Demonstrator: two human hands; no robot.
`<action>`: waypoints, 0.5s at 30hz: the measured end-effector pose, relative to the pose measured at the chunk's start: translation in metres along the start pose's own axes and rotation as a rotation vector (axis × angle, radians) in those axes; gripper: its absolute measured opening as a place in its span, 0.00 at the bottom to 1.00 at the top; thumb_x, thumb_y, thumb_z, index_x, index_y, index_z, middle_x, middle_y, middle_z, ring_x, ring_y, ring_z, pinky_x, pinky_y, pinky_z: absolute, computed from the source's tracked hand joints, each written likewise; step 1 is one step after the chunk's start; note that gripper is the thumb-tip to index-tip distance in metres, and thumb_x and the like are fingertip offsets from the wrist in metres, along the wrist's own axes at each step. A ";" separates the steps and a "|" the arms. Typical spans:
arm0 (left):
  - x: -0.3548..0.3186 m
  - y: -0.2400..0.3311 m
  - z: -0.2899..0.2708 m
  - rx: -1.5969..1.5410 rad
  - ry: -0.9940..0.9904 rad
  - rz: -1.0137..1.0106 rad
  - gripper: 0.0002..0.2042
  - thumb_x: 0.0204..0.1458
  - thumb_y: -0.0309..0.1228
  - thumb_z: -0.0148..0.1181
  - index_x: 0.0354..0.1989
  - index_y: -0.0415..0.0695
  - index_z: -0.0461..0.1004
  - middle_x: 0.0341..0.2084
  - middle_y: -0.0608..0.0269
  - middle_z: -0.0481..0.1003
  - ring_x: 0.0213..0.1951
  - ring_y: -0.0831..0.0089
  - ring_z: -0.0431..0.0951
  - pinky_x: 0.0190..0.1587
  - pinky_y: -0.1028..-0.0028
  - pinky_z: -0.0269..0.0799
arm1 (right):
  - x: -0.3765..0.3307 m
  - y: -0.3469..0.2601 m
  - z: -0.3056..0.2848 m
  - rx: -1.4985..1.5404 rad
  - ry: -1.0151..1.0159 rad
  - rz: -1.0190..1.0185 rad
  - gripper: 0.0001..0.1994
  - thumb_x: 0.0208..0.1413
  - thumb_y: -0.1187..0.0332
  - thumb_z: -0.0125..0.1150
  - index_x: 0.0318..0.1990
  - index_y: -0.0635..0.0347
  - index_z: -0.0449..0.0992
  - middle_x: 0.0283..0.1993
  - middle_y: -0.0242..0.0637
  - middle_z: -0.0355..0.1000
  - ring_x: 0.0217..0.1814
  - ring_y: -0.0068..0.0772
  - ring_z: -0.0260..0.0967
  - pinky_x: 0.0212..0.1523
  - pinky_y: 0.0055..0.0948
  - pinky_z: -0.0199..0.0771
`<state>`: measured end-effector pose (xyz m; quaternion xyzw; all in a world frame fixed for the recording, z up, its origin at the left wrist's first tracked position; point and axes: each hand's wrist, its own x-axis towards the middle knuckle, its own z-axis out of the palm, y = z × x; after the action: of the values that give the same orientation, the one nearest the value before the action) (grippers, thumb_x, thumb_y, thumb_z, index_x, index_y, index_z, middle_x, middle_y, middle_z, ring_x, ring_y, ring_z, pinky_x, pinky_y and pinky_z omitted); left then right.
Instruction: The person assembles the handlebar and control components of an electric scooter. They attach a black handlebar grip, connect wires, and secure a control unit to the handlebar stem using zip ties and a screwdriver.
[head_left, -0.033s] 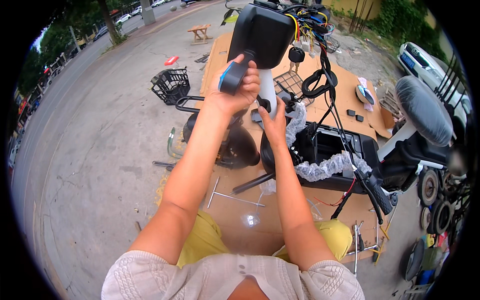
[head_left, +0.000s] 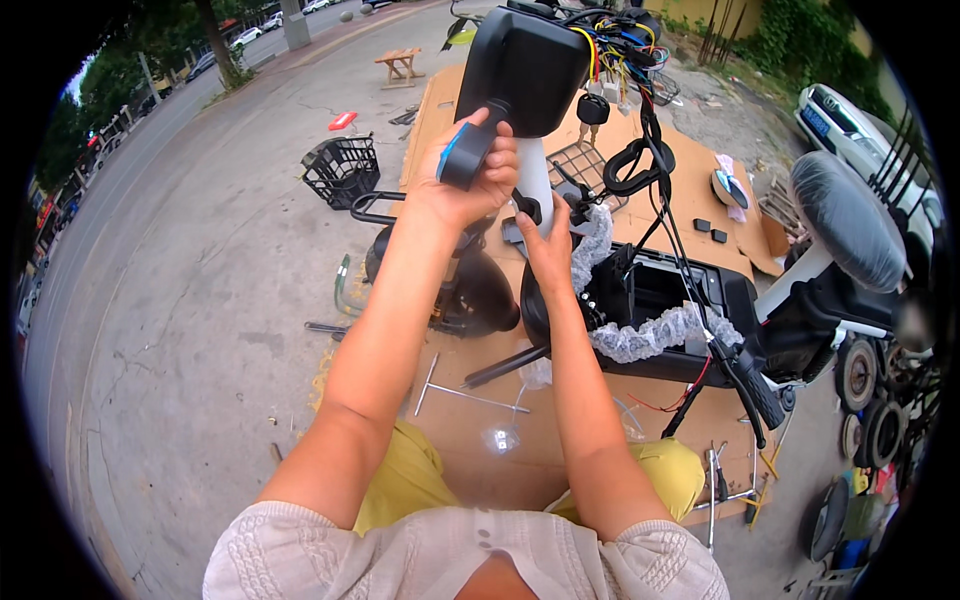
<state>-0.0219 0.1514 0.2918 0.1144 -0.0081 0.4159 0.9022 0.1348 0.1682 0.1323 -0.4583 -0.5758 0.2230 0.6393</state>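
My left hand (head_left: 487, 180) is closed around a black-and-blue cordless power driver (head_left: 466, 160). Its narrow end points up at a black plastic front housing (head_left: 525, 75), and its tip is hidden. My right hand (head_left: 548, 240) grips the white steering tube (head_left: 535, 172) of a partly assembled electric scooter, with the thumb beside a dark opening in the tube. Colored wires (head_left: 625, 55) spill from the top of the housing, and keys (head_left: 594, 112) hang just right of it. Below my right hand lies the open black scooter body (head_left: 680, 285), with bubble wrap (head_left: 650, 335) around a part.
Flattened cardboard (head_left: 460, 440) lies under the scooter. A T-handle wrench (head_left: 430, 385) rests on it. To the left stands a black basket (head_left: 342, 172) on concrete. A plastic-covered seat (head_left: 845, 215) and a handlebar grip (head_left: 755, 395) jut out at right. Old tires (head_left: 884, 432) line the right edge.
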 end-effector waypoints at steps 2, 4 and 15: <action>-0.002 0.001 0.006 0.078 0.074 0.017 0.12 0.59 0.36 0.54 0.35 0.37 0.69 0.22 0.66 0.64 0.23 0.75 0.63 0.22 0.78 0.61 | 0.000 0.000 0.000 -0.007 0.002 0.003 0.32 0.49 0.59 0.67 0.59 0.61 0.63 0.56 0.51 0.68 0.57 0.52 0.68 0.56 0.41 0.66; -0.004 0.002 0.010 0.130 0.125 0.029 0.12 0.58 0.36 0.55 0.35 0.38 0.69 0.22 0.66 0.64 0.23 0.75 0.63 0.22 0.78 0.61 | -0.001 -0.001 -0.001 -0.003 0.001 0.002 0.32 0.49 0.59 0.67 0.59 0.61 0.63 0.56 0.51 0.68 0.57 0.52 0.68 0.56 0.41 0.66; -0.009 0.007 -0.005 0.275 -0.015 0.012 0.23 0.62 0.45 0.49 0.50 0.33 0.70 0.30 0.60 0.74 0.29 0.67 0.73 0.36 0.70 0.73 | 0.003 0.005 0.002 0.046 -0.019 0.062 0.33 0.49 0.59 0.67 0.61 0.61 0.62 0.57 0.51 0.68 0.59 0.48 0.67 0.57 0.39 0.66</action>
<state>-0.0332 0.1503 0.2872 0.2401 0.0416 0.4174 0.8754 0.1351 0.1739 0.1298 -0.4589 -0.5620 0.2604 0.6370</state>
